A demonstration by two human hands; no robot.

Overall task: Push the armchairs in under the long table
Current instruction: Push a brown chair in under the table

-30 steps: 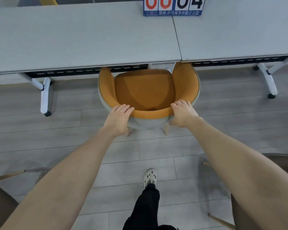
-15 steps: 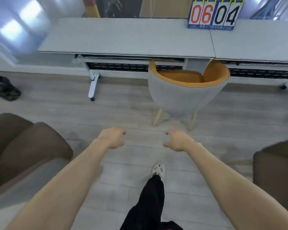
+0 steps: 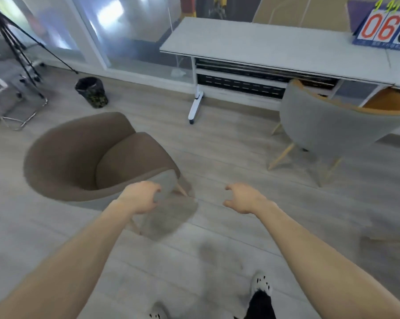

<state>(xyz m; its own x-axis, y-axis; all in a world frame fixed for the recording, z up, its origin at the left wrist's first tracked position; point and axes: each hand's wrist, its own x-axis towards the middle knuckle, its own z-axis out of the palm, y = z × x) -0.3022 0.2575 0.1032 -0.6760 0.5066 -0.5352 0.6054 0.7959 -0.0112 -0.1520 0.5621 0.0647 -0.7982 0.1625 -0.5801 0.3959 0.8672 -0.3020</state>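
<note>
A brown armchair (image 3: 83,155) stands free on the floor at the left, its seat facing right, away from the long grey table (image 3: 258,47). An orange armchair with a grey back (image 3: 332,125) sits at the right with its front tucked under the table edge. My left hand (image 3: 140,199) hovers with curled fingers over the brown chair's near right edge; I cannot tell whether it touches it. My right hand (image 3: 245,198) hangs over bare floor, fingers spread and curled, holding nothing.
A scoreboard (image 3: 383,28) showing 06 stands on the table. A black waste bin (image 3: 92,92) and tripod legs (image 3: 19,54) stand at the back left by glass panels. A white table leg on a castor (image 3: 195,107) reaches the floor. My shoe (image 3: 261,284) is below.
Both hands let go of the orange chair's back and drew away. My view has swung left, bringing the brown armchair to centre-left and the orange chair to the right edge.
</note>
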